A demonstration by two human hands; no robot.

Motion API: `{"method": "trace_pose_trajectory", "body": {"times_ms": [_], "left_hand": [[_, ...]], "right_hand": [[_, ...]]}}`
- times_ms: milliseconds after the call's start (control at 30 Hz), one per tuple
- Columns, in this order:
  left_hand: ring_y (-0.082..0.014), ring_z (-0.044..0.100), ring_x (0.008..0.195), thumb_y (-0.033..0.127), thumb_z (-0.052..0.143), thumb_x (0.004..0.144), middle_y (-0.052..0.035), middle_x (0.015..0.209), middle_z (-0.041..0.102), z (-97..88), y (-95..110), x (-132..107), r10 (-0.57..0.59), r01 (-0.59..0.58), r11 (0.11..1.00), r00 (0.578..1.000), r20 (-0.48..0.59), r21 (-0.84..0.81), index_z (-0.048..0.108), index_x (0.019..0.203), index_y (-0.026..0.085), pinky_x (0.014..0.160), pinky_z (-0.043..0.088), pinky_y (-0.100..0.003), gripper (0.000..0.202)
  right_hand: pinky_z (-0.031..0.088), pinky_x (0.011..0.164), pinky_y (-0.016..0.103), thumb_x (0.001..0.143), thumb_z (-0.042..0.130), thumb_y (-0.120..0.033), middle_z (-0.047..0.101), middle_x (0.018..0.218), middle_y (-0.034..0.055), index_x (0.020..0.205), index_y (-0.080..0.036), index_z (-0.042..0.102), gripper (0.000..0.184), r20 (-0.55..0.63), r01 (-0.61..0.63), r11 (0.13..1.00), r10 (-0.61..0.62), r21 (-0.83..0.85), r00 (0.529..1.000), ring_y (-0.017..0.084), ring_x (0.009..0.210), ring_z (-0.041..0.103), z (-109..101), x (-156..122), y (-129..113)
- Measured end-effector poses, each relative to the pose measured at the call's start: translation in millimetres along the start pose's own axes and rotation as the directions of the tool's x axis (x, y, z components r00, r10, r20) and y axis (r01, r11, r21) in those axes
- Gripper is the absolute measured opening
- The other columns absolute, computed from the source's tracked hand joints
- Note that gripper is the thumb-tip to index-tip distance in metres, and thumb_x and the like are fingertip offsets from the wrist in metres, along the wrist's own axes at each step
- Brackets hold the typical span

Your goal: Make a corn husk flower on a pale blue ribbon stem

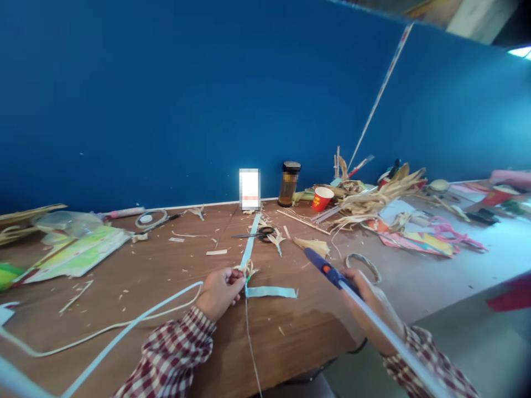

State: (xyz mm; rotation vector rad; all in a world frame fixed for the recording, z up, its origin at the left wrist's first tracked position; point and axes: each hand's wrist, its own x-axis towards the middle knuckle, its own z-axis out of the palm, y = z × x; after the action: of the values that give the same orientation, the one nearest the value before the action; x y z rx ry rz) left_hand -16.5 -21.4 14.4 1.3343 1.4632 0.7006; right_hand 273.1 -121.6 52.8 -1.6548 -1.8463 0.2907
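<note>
My left hand (219, 293) is closed in a pinch near the middle of the table, holding a small looped piece of pale dried husk (249, 268) with a bit of green at its base. A thin wire (251, 337) runs down from there toward the table's front edge. Beside those fingertips lies a short light-blue strip (271, 292); a longer blue strip (251, 243) stretches away behind. My right hand (371, 301) is wrapped round a blue glue gun (319, 262), its nozzle pointing up and left. A long pale translucent stick (398, 342) extends from its rear across my forearm.
Black scissors (265, 234) lie across the long strip. Behind stand a lit phone (250, 189), a dark-lidded bottle (289, 185) and a red cup (322, 199). Dried husks (390, 190) heap at right, near a tape ring (363, 265). A white cord (103, 330) crosses the left.
</note>
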Motion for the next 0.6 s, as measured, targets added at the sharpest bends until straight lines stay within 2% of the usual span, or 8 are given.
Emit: {"method": "trace_pose_trajectory", "body": {"times_ms": [100,167,333,433,600], "left_hand": [[-0.0070,0.050,0.040,0.038,0.062,0.064,0.0062,0.052,0.055,-1.3,-4,1,0.006,-0.005,0.999,1.000,0.025,-0.052,0.056,0.076,0.015,0.036,0.038,-0.017,0.027],[-0.0071,0.050,0.039,0.042,0.063,0.062,0.0054,0.054,0.056,-1.6,-5,1,0.004,-0.001,0.996,0.999,0.033,-0.084,0.056,0.078,0.015,0.035,0.036,-0.017,0.032],[-0.0077,0.051,0.039,0.044,0.063,0.061,0.0035,0.058,0.060,-1.8,-1,-1,0.004,-0.003,0.994,1.000,0.008,-0.108,0.054,0.081,0.016,0.034,0.037,-0.017,0.036],[-0.0075,0.051,0.039,0.044,0.064,0.061,0.0025,0.060,0.061,-2.5,1,-2,0.015,-0.016,0.993,1.000,-0.006,-0.117,0.053,0.080,0.016,0.034,0.037,-0.017,0.035],[-0.0077,0.052,0.039,0.044,0.064,0.061,0.0014,0.062,0.063,-3.6,0,-2,0.032,-0.033,0.992,0.999,-0.007,-0.120,0.054,0.078,0.016,0.035,0.038,-0.018,0.034]], "right_hand": [[0.044,0.074,0.033,0.086,0.040,-0.031,0.060,0.094,0.0097,0.108,-0.017,0.045,0.026,-0.100,0.003,0.974,-0.026,-0.225,0.995,0.022,0.084,0.058,-11,-4,31],[0.043,0.076,0.034,0.085,0.041,-0.033,0.060,0.096,0.0104,0.109,-0.017,0.045,0.029,-0.142,-0.051,0.940,0.003,-0.338,0.990,0.023,0.086,0.057,-17,-6,58],[0.044,0.072,0.033,0.083,0.040,-0.035,0.061,0.096,0.0098,0.107,-0.017,0.047,0.031,-0.219,-0.192,0.868,0.100,-0.458,0.971,0.023,0.085,0.058,-25,-11,114],[0.043,0.072,0.033,0.084,0.039,-0.035,0.061,0.094,0.0086,0.105,-0.018,0.047,0.029,-0.198,-0.214,0.851,0.132,-0.480,0.971,0.022,0.083,0.057,-24,-12,123],[0.041,0.073,0.032,0.085,0.040,-0.034,0.058,0.092,0.0082,0.102,-0.018,0.051,0.026,-0.182,-0.191,0.798,0.103,-0.572,0.978,0.023,0.086,0.054,-23,-11,117]]}}
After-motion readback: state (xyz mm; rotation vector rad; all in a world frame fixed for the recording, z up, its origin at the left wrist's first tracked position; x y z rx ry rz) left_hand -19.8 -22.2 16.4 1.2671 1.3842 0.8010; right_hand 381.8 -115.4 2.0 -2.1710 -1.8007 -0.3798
